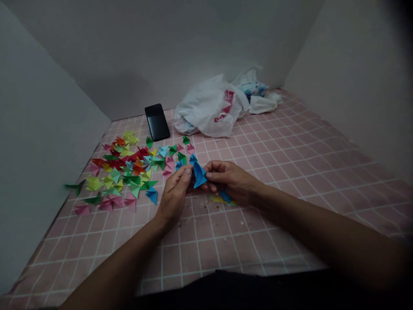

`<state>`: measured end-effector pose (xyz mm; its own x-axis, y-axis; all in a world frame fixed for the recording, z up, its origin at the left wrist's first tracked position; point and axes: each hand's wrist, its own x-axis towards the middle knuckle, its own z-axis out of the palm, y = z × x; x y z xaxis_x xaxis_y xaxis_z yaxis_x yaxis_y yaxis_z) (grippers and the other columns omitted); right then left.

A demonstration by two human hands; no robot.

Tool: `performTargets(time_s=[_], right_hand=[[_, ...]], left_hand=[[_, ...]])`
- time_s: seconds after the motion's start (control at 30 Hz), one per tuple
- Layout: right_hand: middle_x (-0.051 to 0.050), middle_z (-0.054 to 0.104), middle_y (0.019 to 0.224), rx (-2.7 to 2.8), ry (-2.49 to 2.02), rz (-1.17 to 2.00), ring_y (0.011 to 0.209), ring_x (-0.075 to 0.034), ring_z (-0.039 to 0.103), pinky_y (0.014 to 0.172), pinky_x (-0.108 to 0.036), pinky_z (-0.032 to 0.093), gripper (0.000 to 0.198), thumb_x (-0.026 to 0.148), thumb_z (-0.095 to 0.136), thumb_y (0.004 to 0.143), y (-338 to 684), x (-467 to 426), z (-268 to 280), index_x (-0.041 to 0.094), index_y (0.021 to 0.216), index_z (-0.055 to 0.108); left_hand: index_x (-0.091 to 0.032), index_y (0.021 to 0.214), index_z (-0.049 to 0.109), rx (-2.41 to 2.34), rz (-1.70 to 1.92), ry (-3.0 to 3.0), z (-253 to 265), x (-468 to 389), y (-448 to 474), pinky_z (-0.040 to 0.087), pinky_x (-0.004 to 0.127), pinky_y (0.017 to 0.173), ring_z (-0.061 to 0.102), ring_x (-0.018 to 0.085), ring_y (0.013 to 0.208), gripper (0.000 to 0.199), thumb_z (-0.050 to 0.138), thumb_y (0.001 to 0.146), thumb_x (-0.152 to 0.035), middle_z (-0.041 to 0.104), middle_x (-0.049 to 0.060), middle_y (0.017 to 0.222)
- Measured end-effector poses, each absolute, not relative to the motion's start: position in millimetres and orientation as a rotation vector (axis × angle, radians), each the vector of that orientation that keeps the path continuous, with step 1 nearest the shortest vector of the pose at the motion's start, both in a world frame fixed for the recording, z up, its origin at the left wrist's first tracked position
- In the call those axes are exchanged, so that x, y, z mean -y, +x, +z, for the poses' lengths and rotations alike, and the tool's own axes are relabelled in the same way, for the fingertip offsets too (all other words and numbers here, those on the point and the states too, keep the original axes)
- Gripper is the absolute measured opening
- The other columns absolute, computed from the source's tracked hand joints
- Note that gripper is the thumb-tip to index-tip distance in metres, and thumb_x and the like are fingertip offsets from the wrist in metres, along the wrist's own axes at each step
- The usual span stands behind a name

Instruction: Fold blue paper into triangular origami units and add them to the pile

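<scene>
Between my two hands is a blue folded paper piece [199, 175], held just above the checked cloth. My left hand [176, 189] pinches its left side with the thumb on top. At its right edge, my right hand [230, 178] grips it between thumb and fingers. Beneath my right hand lie some blue and yellow paper sheets [225, 197], partly hidden by it. To the left spreads a pile of small folded paper pieces [124, 165] in red, green, yellow, pink and blue. One blue folded piece [151, 195] lies close to my left hand.
A black phone [157, 122] lies behind the folded pieces. White plastic bags [209, 105] sit crumpled at the back by the wall. The pink checked cloth [306, 172] covers the surface, with pale walls on the left, back and right.
</scene>
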<state>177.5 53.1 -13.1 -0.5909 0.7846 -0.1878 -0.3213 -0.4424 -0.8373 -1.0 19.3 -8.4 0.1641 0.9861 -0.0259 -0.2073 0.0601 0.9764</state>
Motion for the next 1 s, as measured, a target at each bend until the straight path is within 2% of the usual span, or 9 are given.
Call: performTargets(time_s=[0.1, 0.2, 0.37, 0.6, 0.8, 1.0], right_hand=[[0.001, 0.065, 0.066, 1.014, -0.730, 2.095, 0.054, -0.008, 0.054, 0.052, -0.020, 0.043, 0.025, 0.028, 0.079, 0.076, 177.7, -53.6, -12.8, 0.016, 0.086, 0.059], [0.001, 0.064, 0.066, 1.023, -0.719, 2.100, 0.054, -0.008, 0.054, 0.053, -0.020, 0.044, 0.024, 0.028, 0.079, 0.078, 177.6, -53.9, -13.3, 0.016, 0.085, 0.060], [0.002, 0.064, 0.067, 1.032, -0.700, 2.097, 0.054, -0.008, 0.054, 0.053, -0.019, 0.044, 0.022, 0.027, 0.078, 0.078, 177.1, -53.9, -16.0, 0.016, 0.085, 0.061], [0.003, 0.063, 0.064, 1.008, -0.693, 2.111, 0.055, -0.008, 0.055, 0.053, -0.020, 0.044, 0.022, 0.026, 0.079, 0.077, 176.8, -53.1, -16.7, 0.017, 0.084, 0.060], [0.003, 0.063, 0.061, 0.998, -0.696, 2.136, 0.053, -0.008, 0.055, 0.053, -0.020, 0.046, 0.026, 0.029, 0.082, 0.074, 176.3, -52.9, -17.8, 0.017, 0.083, 0.061], [0.004, 0.061, 0.061, 0.976, -0.674, 2.186, 0.053, -0.009, 0.055, 0.053, -0.019, 0.047, 0.025, 0.027, 0.081, 0.075, 176.5, -53.4, -19.9, 0.017, 0.085, 0.061]], left_hand=[[-0.019, 0.099, 0.068, -0.925, 1.099, 1.077, -10.6, -20.6, -0.9, 0.058, 0.028, 0.074, 0.069, 0.015, 0.074, 0.025, 0.062, 0.095, -0.042, 0.071, 0.002, 0.079], [-0.018, 0.100, 0.069, -0.933, 1.090, 1.076, -9.9, -20.8, -0.3, 0.060, 0.028, 0.073, 0.071, 0.015, 0.073, 0.024, 0.066, 0.092, -0.041, 0.073, 0.002, 0.079], [-0.017, 0.095, 0.069, -0.926, 1.095, 1.059, -5.5, -20.8, 1.8, 0.060, 0.027, 0.066, 0.070, 0.014, 0.065, 0.023, 0.074, 0.085, -0.038, 0.072, 0.001, 0.075], [-0.016, 0.084, 0.067, -1.006, 1.138, 0.937, -1.7, -22.0, 4.6, 0.059, 0.026, 0.065, 0.065, 0.010, 0.059, 0.031, 0.086, 0.070, -0.037, 0.069, -0.002, 0.071], [-0.016, 0.075, 0.063, -1.029, 1.086, 0.797, -5.2, -24.8, 3.0, 0.052, 0.022, 0.056, 0.059, 0.008, 0.055, 0.041, 0.093, 0.057, -0.037, 0.064, -0.004, 0.067], [-0.015, 0.073, 0.064, -1.004, 1.074, 0.724, 2.6, -22.3, 5.5, 0.046, 0.019, 0.051, 0.055, 0.006, 0.053, 0.042, 0.095, 0.053, -0.035, 0.061, -0.005, 0.064]])
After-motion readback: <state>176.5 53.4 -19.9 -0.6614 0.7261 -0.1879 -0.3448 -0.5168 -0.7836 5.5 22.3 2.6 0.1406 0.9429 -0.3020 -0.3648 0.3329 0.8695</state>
